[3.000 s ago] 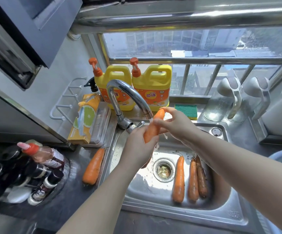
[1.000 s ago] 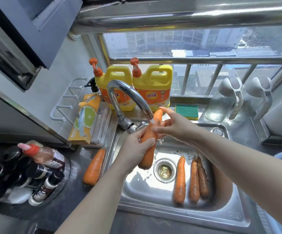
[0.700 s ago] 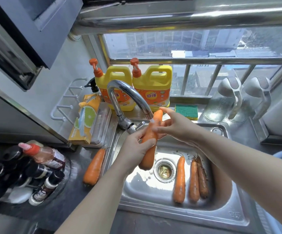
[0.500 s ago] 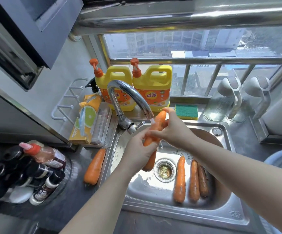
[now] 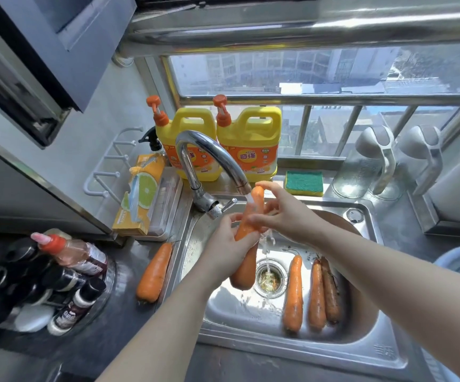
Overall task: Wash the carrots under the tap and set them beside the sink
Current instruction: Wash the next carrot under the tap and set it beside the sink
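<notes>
Head view: a kitchen sink under a sunny barred window, seen from above, with two bare arms reaching in.
Counter (image 5: 124, 326): dark and wet, stretching to the left of the sink.
Sink (image 5: 333, 351): a wet steel basin with a round drain (image 5: 268, 277) near its middle.
Soap jugs (image 5: 253, 142): two yellow pump jugs standing side by side behind the tap.
Tap (image 5: 212, 153): a curved steel spout; water falls from it onto the held carrot and on down to the drain.
Bottles (image 5: 66, 271): a crowd of mostly dark bottles at the counter's far left.
Left hand (image 5: 223, 249): its grip is closed round the middle of the held carrot.
Right hand (image 5: 286, 216): its grip is closed on the carrot's upper part, with one fingertip on the top end.
Held carrot (image 5: 246, 268): nearly upright over the basin, thin end up at the spout, thick end low beside the drain.
Carrot on the counter (image 5: 155, 271): lies just beside the sink's left rim.
Three carrots (image 5: 293, 293): lie side by side in the basin, right of the drain; the rightmost is the brownest.
Sponge (image 5: 303, 183): green and yellow, flat on the ledge behind the sink.
</notes>
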`<state>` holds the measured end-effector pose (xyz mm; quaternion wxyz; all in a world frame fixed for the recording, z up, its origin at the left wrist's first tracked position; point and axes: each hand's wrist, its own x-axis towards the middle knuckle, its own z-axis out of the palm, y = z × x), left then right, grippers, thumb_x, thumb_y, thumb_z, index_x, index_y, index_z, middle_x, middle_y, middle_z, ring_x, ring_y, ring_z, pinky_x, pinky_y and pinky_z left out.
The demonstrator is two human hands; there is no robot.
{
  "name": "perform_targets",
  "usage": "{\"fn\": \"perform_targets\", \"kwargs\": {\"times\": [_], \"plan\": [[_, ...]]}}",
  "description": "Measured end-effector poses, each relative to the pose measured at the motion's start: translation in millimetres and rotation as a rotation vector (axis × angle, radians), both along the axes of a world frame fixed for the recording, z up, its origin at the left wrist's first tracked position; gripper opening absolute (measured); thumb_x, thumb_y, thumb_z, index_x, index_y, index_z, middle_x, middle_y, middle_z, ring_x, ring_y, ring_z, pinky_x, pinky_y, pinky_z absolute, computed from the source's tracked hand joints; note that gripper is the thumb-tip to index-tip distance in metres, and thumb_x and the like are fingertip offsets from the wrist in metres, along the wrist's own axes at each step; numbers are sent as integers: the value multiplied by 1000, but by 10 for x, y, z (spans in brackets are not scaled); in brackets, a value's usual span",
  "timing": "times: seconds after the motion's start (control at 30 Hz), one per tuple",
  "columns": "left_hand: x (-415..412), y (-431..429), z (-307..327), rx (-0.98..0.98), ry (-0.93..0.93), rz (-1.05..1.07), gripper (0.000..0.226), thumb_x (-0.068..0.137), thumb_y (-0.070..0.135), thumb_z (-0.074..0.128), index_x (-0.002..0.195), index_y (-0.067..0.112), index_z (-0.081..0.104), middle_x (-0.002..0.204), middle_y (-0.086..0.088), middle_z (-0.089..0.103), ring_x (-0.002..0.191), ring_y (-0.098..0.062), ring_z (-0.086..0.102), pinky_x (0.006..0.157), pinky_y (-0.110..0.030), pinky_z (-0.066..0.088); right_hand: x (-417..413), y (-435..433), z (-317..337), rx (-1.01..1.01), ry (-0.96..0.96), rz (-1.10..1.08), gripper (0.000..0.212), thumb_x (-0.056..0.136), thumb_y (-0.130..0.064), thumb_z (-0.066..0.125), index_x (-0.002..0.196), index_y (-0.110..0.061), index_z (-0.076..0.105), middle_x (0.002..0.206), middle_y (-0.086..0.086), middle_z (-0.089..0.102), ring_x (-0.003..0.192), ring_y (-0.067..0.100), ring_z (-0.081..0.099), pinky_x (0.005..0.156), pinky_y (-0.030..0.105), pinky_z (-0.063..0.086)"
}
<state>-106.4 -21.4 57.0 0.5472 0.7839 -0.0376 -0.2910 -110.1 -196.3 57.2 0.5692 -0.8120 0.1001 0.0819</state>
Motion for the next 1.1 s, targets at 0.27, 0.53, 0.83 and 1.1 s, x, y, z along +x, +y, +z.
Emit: {"fn": "perform_targets", "kwargs": {"times": [0.27,0.53,0.83,1.1], "plan": [[59,52,4,-24,29,-34,43,91,30,71,129,31,51,124,2,65,109,-17,67,98,-48,54,55,-13,33,210,40,-105,36,89,-16,76,118,-18,56,90,12,76,73,19,72,75,30,58],[111,129,32,-37,17,-62,60,79,35,71,136,24,55,128,-1,62,108,-21,67,90,-42,57,104,13,32,313,103,-148,39,82,-13,81,111,-12,54,82,8,71,73,22,70,72,35,55],[269,233,142,-9,79,-191,46,94,12,68,137,20,54,123,-5,65,97,-18,69,76,-34,59,143,-225,151,283,189,126,34,82,5,76,107,-13,61,88,6,71,85,21,72,90,38,59],[342,187,290,114,-78,-258,48,93,19,70,136,28,51,116,1,65,84,-13,70,66,-26,54,224,-221,226,200,125,84,30,72,4,84,91,-7,63,74,4,70,75,21,74,78,35,62]]}}
